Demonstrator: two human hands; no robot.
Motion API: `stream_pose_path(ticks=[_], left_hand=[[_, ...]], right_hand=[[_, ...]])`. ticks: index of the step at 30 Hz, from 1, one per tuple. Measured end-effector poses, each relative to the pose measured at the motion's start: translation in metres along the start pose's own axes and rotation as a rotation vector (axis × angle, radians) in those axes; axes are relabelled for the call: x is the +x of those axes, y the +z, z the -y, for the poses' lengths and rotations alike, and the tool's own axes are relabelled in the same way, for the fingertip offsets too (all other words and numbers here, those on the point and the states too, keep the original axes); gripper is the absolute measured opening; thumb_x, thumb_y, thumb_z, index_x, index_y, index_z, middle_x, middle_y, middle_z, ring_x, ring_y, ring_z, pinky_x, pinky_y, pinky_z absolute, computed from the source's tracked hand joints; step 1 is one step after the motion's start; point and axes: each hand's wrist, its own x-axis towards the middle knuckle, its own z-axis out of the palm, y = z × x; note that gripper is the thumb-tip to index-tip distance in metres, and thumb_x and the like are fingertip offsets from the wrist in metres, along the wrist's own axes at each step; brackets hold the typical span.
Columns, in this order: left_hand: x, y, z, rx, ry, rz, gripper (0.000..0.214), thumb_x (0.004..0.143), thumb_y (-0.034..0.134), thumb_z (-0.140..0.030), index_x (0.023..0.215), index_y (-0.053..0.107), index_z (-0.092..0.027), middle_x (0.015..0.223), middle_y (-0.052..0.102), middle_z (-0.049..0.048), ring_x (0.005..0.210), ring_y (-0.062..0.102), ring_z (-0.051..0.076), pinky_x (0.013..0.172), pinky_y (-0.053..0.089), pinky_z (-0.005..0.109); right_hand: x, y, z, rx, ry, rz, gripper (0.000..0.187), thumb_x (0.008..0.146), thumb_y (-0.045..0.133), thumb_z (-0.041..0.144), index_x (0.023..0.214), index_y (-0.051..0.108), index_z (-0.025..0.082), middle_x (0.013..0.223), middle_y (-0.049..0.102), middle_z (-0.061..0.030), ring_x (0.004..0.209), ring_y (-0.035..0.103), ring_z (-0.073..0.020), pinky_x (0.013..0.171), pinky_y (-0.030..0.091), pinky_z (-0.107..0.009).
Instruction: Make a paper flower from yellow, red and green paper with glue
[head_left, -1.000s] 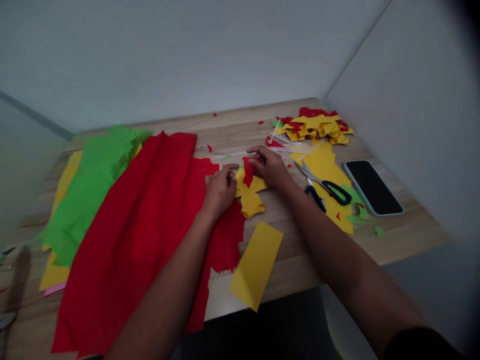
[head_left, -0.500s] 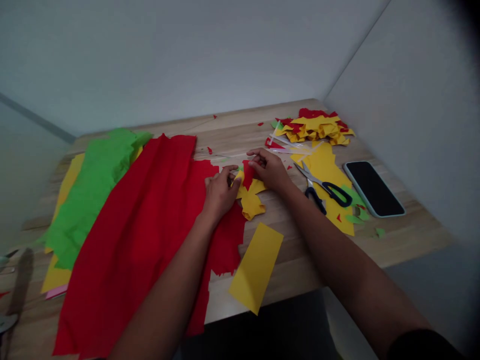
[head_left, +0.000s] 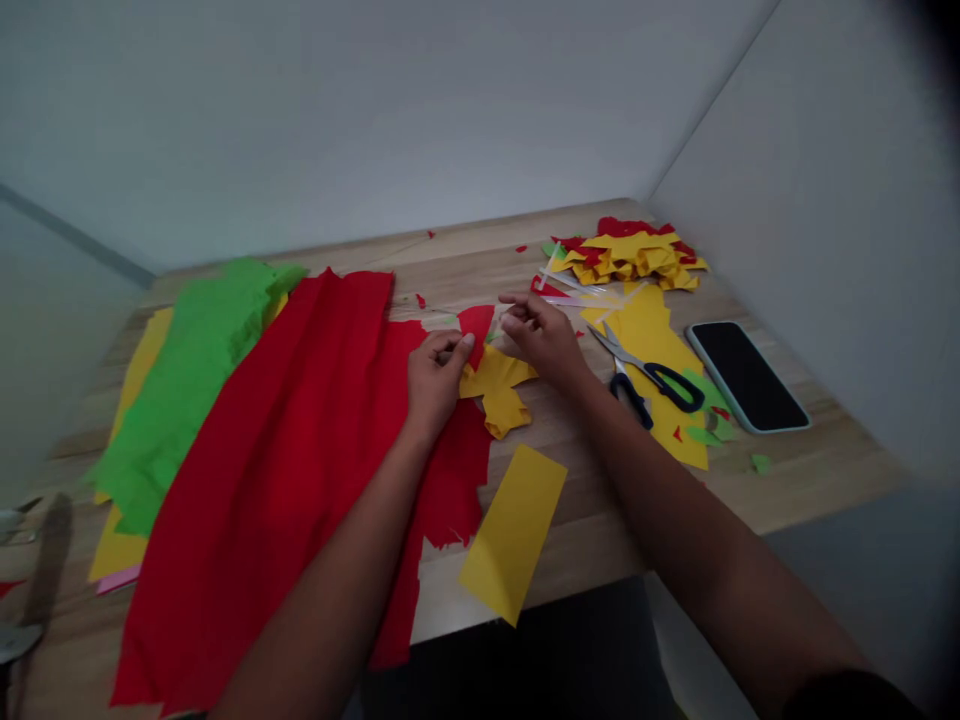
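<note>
The biggest thing is the light wood-grained table point(head_left: 480, 270). On its left side lies a wide, wrinkled red sheet, like crepe paper point(head_left: 262, 430), and beside it a crumpled green sheet of similar material point(head_left: 187, 370). The left forearm passes above the red sheet; if it drops and drags, it could crease this sheet.

At the far right there is a loose heap of cut yellow and red paper point(head_left: 637, 255). The right hand point(head_left: 544, 340) is raised near the middle, its thumb and index finger apart, with nothing visible between them. The left hand point(head_left: 436, 380) has its thumb and fingers closed on a small pointed red paper piece point(head_left: 476, 325), which stands above a yellow cut-out with several arms point(head_left: 496, 378). Such thin paper may tear, I think, if the pinch twists or pulls too hard. The cut-out could slip, because I cannot tell if anything holds it.

Right of the right hand, the open steel scissors with dark handles point(head_left: 636, 358) point their blades toward it; a careless sideways move of this hand could touch the tips.
</note>
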Motion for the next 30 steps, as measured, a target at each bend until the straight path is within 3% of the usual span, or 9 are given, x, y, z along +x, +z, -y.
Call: stream_pose_path(ticks=[4,8,12,16,20,23,26,30], left_hand=[[-0.002,0.0,-0.003,0.053,0.063,0.072,0.027,0.087,0.063,-0.04,0.072,0.069,-0.019,0.081,0.068,0.0043,0.079,0.062,0.018,0.075,0.047,0.029],[-0.006,-0.006,-0.017,0.263,0.119,0.147,0.026,0.09,0.06,-0.04,0.08,0.073,-0.02,0.087,0.073,0.006,0.083,0.063,0.019,0.078,0.046,0.031],[0.001,-0.014,-0.054,0.314,0.092,0.09,0.026,0.092,0.056,-0.036,0.103,0.073,-0.02,0.099,0.075,0.0053,0.075,0.061,0.016,0.07,0.045,0.028],[0.023,-0.024,-0.096,0.25,0.091,0.136,0.024,0.088,0.058,-0.028,0.103,0.072,-0.016,0.089,0.073,0.0039,0.069,0.06,0.014,0.063,0.043,0.024],[0.025,-0.063,-0.122,0.335,0.086,0.134,0.024,0.085,0.059,-0.029,0.101,0.072,-0.017,0.087,0.071,0.0031,0.072,0.06,0.014,0.067,0.045,0.025],[-0.004,-0.11,-0.124,0.534,0.017,0.046,0.024,0.085,0.058,-0.036,0.095,0.072,-0.018,0.089,0.072,0.0031,0.076,0.062,0.017,0.071,0.046,0.027],[-0.053,-0.148,-0.109,0.789,-0.184,0.041,0.027,0.086,0.056,-0.043,0.091,0.071,-0.021,0.084,0.072,0.0022,0.072,0.064,0.019,0.065,0.044,0.028],[-0.113,-0.158,-0.078,0.995,-0.401,0.118,0.037,0.092,0.047,-0.052,0.099,0.07,-0.024,0.091,0.074,0.0053,0.077,0.066,0.024,0.062,0.041,0.03]], right_hand=[[0.0,0.005,0.002,0.034,-0.035,0.062,0.033,0.083,0.07,0.051,0.095,0.068,0.021,0.09,0.071,-0.0032,0.077,0.062,-0.0171,0.071,0.048,-0.031],[-0.001,0.006,0.003,0.124,-0.024,0.023,0.025,0.082,0.071,0.038,0.1,0.064,0.022,0.086,0.068,-0.0004,0.07,0.058,-0.0145,0.064,0.044,-0.028],[-0.001,0.005,-0.003,0.091,-0.021,-0.097,0.024,0.08,0.069,0.027,0.103,0.063,0.023,0.084,0.065,0.0018,0.067,0.053,-0.0126,0.064,0.044,-0.027],[-0.003,0.006,-0.007,0.077,-0.035,-0.144,0.02,0.079,0.066,0.023,0.1,0.064,0.022,0.087,0.065,0.0009,0.065,0.049,-0.012,0.064,0.045,-0.027],[-0.007,0.005,-0.009,0.078,-0.023,-0.139,0.019,0.08,0.065,0.025,0.099,0.066,0.022,0.086,0.066,0.0005,0.064,0.049,-0.0123,0.062,0.044,-0.028],[-0.007,0.004,-0.013,0.082,-0.008,-0.159,0.02,0.081,0.065,0.029,0.099,0.066,0.022,0.083,0.065,0.0009,0.064,0.05,-0.0128,0.062,0.044,-0.027],[-0.005,0.004,-0.015,0.093,0.006,-0.177,0.021,0.081,0.065,0.031,0.1,0.065,0.022,0.084,0.065,0.0007,0.065,0.051,-0.0131,0.062,0.043,-0.027],[-0.007,0.005,-0.013,0.129,0.022,-0.171,0.021,0.079,0.066,0.029,0.099,0.066,0.022,0.085,0.065,0.0004,0.064,0.05,-0.0128,0.062,0.043,-0.027]])
